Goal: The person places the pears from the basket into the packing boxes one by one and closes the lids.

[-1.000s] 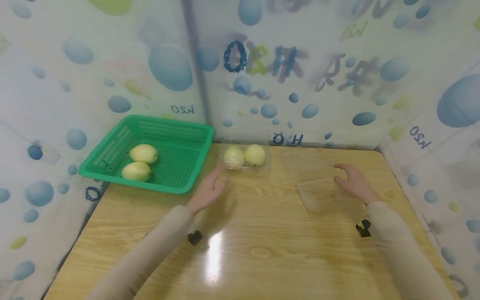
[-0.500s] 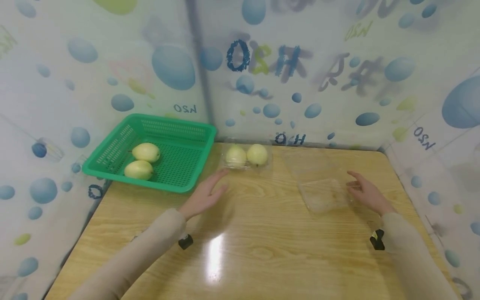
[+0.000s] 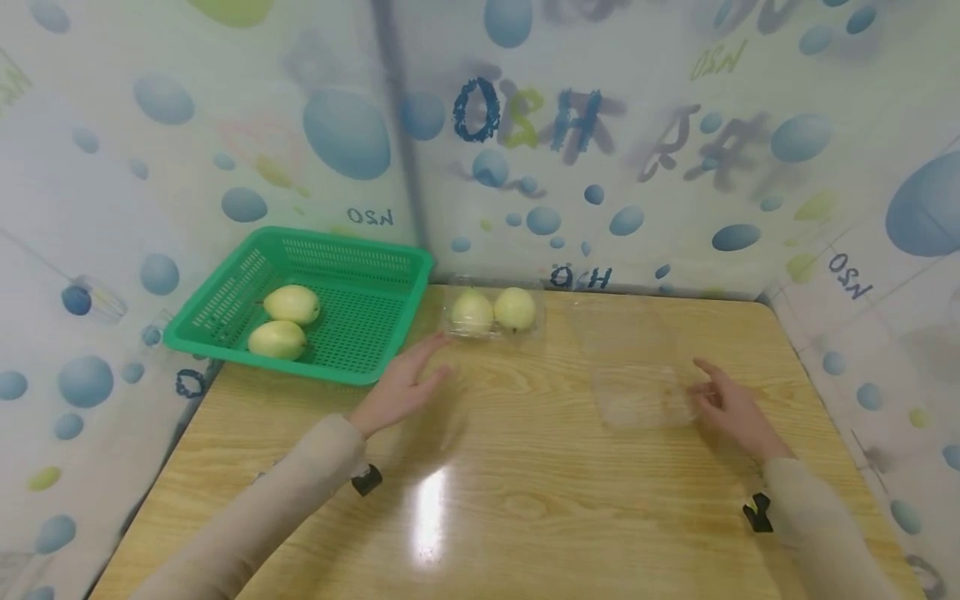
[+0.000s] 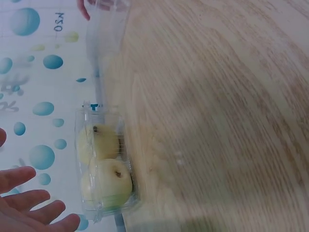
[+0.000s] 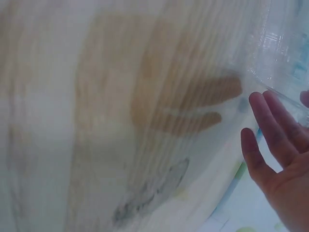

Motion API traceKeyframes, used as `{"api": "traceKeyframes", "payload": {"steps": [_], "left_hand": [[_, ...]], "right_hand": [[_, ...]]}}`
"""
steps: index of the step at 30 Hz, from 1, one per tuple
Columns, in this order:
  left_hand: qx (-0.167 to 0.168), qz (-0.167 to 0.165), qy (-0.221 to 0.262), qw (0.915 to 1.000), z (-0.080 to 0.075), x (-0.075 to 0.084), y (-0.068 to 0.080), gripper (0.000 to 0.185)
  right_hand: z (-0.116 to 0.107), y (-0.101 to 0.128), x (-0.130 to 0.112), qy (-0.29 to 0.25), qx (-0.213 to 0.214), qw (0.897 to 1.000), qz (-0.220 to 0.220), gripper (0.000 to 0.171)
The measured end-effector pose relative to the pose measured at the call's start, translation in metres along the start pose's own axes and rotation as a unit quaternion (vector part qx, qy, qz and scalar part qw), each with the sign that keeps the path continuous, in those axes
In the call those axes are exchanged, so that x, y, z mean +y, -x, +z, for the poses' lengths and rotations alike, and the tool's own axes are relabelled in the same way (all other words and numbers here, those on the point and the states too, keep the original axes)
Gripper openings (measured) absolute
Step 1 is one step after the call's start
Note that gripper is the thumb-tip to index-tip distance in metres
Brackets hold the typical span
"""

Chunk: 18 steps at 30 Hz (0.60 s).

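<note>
A clear plastic box (image 3: 491, 313) holding two pale pears sits at the back of the wooden table (image 3: 525, 500). My left hand (image 3: 405, 382) lies flat just in front and to the left of it, with straight fingers holding nothing. In the left wrist view the pear box (image 4: 104, 169) is right beside the fingertips (image 4: 34, 208). An empty clear clamshell (image 3: 641, 392) lies open on the right. My right hand (image 3: 727, 404) is open at its right edge; the right wrist view shows the fingers (image 5: 270, 130) spread beside the clear plastic (image 5: 285, 48).
A green perforated basket (image 3: 375, 287) at the back left, partly over the table's left edge, holds two loose pears (image 3: 285, 321). Bubble-patterned walls close in the table at the back and on both sides.
My right hand has drawn back from on top of the empty clamshell to its right edge. My left hand has pulled back slightly from the pear box. The boxes have not moved.
</note>
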<state>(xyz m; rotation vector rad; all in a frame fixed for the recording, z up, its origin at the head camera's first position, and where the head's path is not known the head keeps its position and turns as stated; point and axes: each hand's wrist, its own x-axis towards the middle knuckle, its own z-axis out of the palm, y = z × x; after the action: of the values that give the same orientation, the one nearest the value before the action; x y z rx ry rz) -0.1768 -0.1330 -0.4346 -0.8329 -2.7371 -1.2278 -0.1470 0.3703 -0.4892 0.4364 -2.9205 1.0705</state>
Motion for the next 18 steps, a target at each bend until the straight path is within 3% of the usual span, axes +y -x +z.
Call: {"api": "traceKeyframes", "payload": {"steps": [8, 18], "left_hand": [[-0.005, -0.003, -0.004, 1.0, -0.004, 0.001, 0.001, 0.046], [-0.002, 0.045, -0.007, 0.999, -0.016, 0.004, -0.004, 0.054]], "right_hand": [[0.013, 0.007, -0.024, -0.008, 0.008, 1.0, 0.009, 0.057], [0.026, 0.01, -0.042, 0.001, 0.035, 0.999, -0.001, 0.042]]}}
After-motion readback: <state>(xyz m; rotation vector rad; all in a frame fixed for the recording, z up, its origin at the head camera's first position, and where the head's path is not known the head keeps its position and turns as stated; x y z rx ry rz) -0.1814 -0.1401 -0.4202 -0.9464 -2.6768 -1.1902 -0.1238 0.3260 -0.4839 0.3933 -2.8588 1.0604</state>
